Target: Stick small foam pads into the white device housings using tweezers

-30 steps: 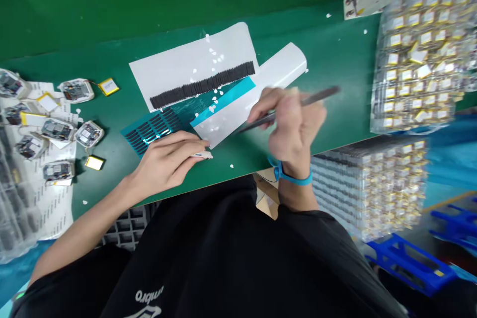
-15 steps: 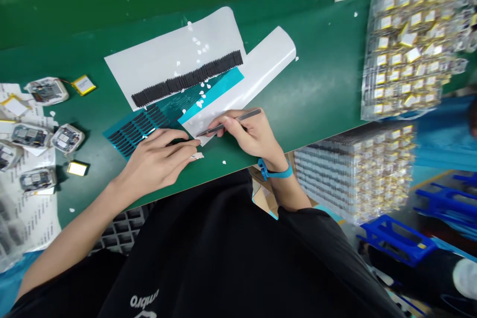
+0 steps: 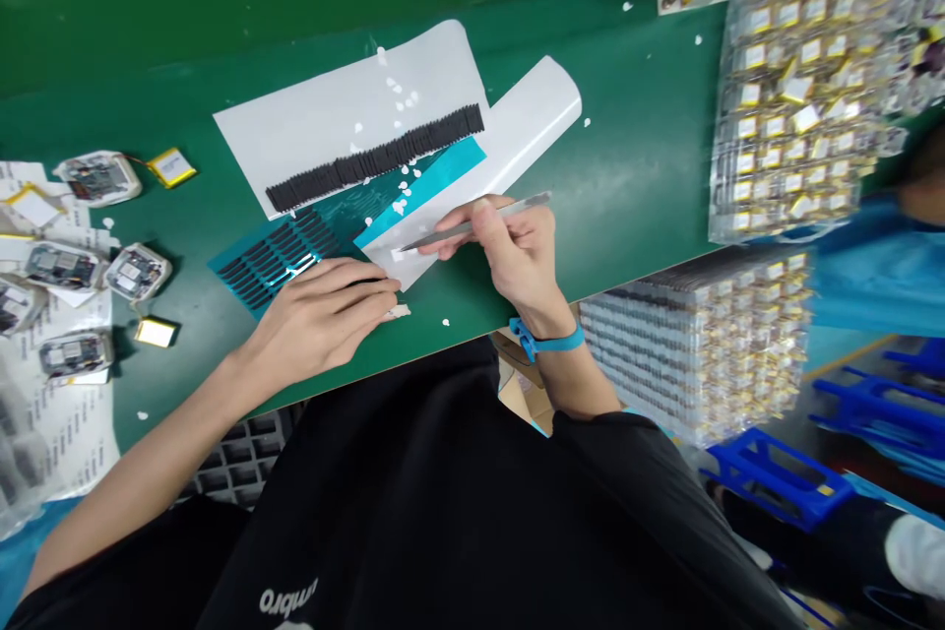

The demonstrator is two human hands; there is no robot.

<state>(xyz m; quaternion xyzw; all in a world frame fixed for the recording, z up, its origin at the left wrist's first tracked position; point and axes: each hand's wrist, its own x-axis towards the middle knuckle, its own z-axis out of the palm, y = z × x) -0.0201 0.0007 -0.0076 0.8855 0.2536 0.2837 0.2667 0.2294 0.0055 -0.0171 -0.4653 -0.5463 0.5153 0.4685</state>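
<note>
Right hand (image 3: 521,251) is pinching a pair of steel tweezers (image 3: 476,224), tips down on a tiny white piece (image 3: 397,255) at the corner of a curled white backing sheet (image 3: 509,148). Left hand (image 3: 317,315) lies open and relaxed, holding nothing, with its fingers across the edge of a teal sheet (image 3: 277,261) of black strips and a small white scrap (image 3: 399,312) just past the fingertips. There's a blue wrist strap (image 3: 546,338) on the right wrist.

All of this sits on a green worktop (image 3: 612,187), along with a white sheet (image 3: 346,118) carrying a row of black strips (image 3: 373,157) and little white bits scattered about. Over at the left are opened electronic modules (image 3: 137,272) and a yellow pouch battery (image 3: 171,167). At the right there's a clear bag of small gold-and-white parts (image 3: 793,89), with another stack (image 3: 694,345) below the worktop edge and a blue plastic rack (image 3: 775,479) at lower right. The black T-shirt (image 3: 413,512) fills the bottom of the view.
</note>
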